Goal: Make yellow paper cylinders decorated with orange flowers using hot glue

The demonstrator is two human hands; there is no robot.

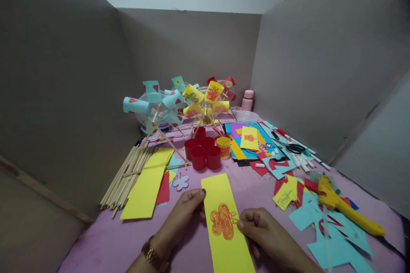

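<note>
The left hand [187,207] is pinching the strip [228,249] at its left edge while the right hand [265,231], fingertips pressed together, is touching its right edge by the scribble [222,222]

Yellow strip [224,222], lower centre: smooth matt paper. Sticks [124,179], left of centre: bare, unfinished wood. Red cups [202,153], centre: smooth plastic, slight gloss. Glue gun [346,209], lower right: glossy yellow plastic. Watch band [153,257], bottom edge: shiny metal. Surrounding panels [64,94]: matt cardboard.
</note>
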